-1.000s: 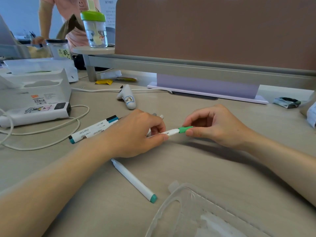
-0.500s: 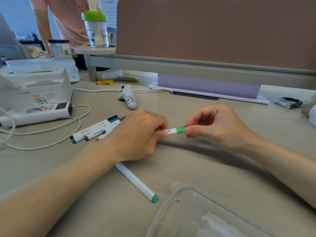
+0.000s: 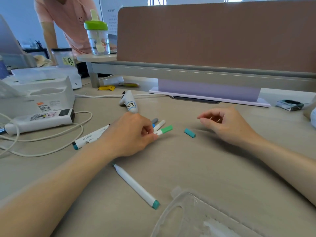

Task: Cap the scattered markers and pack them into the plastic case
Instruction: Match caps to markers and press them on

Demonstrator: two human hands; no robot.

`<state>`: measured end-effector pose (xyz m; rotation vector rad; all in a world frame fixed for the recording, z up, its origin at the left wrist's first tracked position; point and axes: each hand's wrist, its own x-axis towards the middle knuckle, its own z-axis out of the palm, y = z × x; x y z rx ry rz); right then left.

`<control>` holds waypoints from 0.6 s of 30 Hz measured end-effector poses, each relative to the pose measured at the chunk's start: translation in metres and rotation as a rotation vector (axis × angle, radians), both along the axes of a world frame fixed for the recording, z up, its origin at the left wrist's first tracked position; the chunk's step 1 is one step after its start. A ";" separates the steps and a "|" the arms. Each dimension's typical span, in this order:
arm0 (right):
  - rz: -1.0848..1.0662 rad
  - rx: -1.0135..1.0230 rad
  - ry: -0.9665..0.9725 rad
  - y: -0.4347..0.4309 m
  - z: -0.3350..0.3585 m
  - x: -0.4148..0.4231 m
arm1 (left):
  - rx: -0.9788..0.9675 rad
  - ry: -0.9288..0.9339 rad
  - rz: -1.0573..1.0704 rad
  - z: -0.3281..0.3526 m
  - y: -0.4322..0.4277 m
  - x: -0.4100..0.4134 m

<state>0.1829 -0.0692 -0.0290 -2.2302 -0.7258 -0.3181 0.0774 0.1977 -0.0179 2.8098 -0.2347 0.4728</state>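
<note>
Teal cap [image 3: 189, 133] lies loose on tabletop [image 3: 213, 168] between the hands, nearer the empty, loosely curled right hand [image 3: 229, 124]; left hand [image 3: 130, 134] pinches green-capped marker [image 3: 165, 130], uncapped teal marker [image 3: 136, 185] lies diagonal beside case [image 3: 191, 195].

A beige desk top [image 3: 196, 168] fills the lower view. From 12 to 2 o'clock a brown partition panel [image 3: 213, 31] stands along its far edge, carried on a grey metal rail [image 3: 188, 72]. Under the rail, at 1 o'clock, a pale lilac stand [image 3: 208, 93] rests on a flat base. At 11 o'clock a small round shelf [image 3: 85, 58] sits on a grey post [image 3: 93, 77]. A pale blue wall [image 3: 20, 23] shows at 10 o'clock. Above the panel, at 12 o'clock, runs a bright strip of window [image 3: 196, 0]. The light is soft and even, with faint shadows.
</note>
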 end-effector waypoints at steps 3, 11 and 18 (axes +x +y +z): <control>0.068 -0.173 -0.015 0.002 -0.007 0.001 | 0.026 0.045 0.008 -0.001 -0.002 0.000; 0.106 -0.350 -0.042 0.009 -0.013 -0.005 | -0.061 0.123 -0.119 0.029 0.001 -0.014; 0.116 -0.323 -0.058 0.012 -0.014 -0.010 | -0.013 0.632 -0.243 0.059 0.004 -0.037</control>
